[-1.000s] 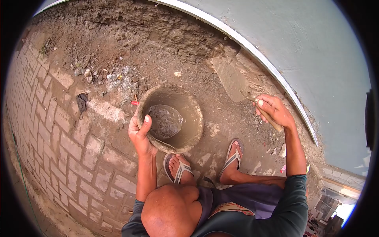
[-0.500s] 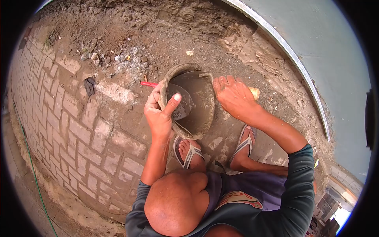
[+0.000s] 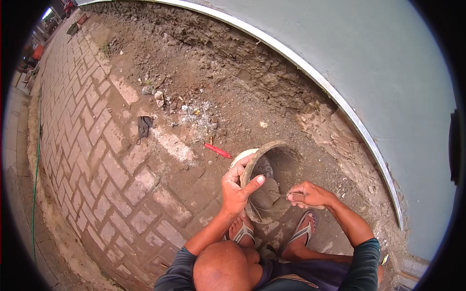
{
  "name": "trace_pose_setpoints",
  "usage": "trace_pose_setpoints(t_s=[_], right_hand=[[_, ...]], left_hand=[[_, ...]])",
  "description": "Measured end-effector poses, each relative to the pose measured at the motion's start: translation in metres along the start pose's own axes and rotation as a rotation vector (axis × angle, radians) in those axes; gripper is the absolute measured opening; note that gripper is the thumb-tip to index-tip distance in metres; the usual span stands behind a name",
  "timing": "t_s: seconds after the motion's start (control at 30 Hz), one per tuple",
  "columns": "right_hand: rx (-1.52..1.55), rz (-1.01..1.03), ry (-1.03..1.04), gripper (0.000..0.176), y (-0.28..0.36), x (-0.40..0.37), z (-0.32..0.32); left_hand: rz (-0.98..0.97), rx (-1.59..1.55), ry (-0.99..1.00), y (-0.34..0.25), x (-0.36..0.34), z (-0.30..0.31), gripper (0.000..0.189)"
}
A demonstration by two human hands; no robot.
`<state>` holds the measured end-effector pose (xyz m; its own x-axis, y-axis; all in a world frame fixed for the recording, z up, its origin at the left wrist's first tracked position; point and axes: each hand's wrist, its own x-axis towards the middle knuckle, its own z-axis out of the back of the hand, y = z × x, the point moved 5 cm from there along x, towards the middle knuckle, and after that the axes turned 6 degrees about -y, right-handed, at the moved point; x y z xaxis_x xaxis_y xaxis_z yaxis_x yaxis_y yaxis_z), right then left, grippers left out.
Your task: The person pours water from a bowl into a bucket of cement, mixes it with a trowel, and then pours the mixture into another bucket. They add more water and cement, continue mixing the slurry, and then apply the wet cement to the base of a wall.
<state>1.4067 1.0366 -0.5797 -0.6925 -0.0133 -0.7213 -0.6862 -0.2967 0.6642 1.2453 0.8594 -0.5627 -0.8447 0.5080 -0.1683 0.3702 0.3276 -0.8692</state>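
Observation:
A mud-caked bucket is tipped so its mouth faces up towards me, with grey wet residue on its inner wall. My left hand grips the bucket's left rim, thumb over the edge and fingers round the outside. Closed on a trowel, my right hand is at the bucket's right side. The trowel's grey blade lies inside the bucket, and its handle is mostly covered by my fingers. Something pale and rounded shows behind the bucket's left side, partly hidden.
A red stick-like object lies on the soil beyond the bucket. Further left are a crumpled dark cloth and small stones. Brick paving runs along the left; a grey wall with a pale strip at its base curves along the right.
The view has tilted up, showing more path and wall. My right hand has turned at the bucket's right side, bringing the trowel blade into the bucket. My left hand keeps the rim.

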Motion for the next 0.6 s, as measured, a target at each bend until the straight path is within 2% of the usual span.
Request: trace_pose_setpoints(t_s=[0.03,0.1,0.13,0.2,0.37,0.57,0.6], right_hand=[[-0.011,0.0,0.005,0.041,0.003,-0.005,-0.002],[-0.16,0.02,-0.072,0.041,0.011,-0.009,-0.004],[-0.167,0.035,-0.075,0.041,0.008,-0.009,-0.005],[-0.066,-0.013,-0.079,0.04,0.003,-0.012,-0.001],[0.06,0.002,-0.086,0.034,0.012,-0.033,0.011],[0.535,-0.043,-0.024,0.034,-0.021,-0.033,0.051],[0.635,-0.063,-0.061,0.033,-0.028,-0.031,0.064]], left_hand=[[-0.006,-0.006,-0.009,-0.003,-0.001,-0.001,0.028],[0.167,-0.162,-0.051,-0.003,-0.001,0.002,0.048],[0.151,-0.158,-0.05,-0.001,0.002,0.006,0.048],[0.172,-0.235,-0.106,0.006,0.005,0.016,0.059],[0.113,-0.262,-0.241,0.003,0.008,0.037,0.058],[0.105,-0.219,-0.251,-0.004,0.009,0.051,0.054],[0.075,-0.181,-0.283,-0.004,0.009,0.056,0.043]])
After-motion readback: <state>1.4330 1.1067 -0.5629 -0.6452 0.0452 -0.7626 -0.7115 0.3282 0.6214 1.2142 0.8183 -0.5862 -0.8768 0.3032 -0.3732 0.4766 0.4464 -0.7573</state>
